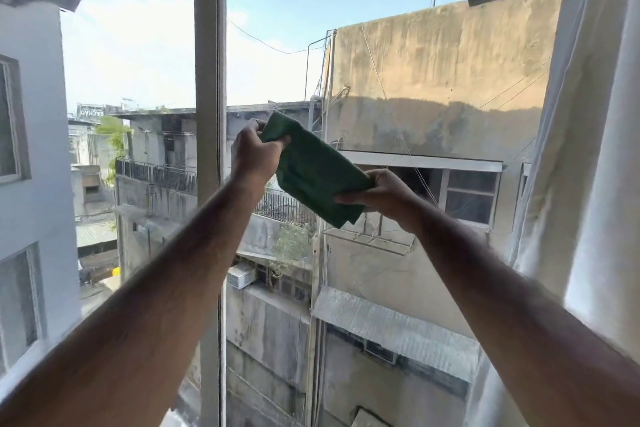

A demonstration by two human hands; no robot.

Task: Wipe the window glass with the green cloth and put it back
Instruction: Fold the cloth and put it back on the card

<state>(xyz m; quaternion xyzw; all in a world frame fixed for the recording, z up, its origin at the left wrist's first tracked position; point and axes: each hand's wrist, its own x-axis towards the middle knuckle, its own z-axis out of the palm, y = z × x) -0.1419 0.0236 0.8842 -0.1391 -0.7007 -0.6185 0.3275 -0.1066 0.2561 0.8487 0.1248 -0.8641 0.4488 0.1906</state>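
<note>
A folded green cloth (313, 170) is held up in front of the window glass (398, 87), stretched on a slant between both hands. My left hand (254, 151) pinches its upper left corner. My right hand (379, 194) grips its lower right edge, thumb on top. The cloth hangs at about chest height in the middle of the view, just right of the window's upright frame bar (209, 114). Whether the cloth touches the pane cannot be told.
A white curtain (595, 149) hangs along the right side of the window. A second pane (131, 55) lies left of the frame bar. Outside are concrete buildings, a balcony railing and wires.
</note>
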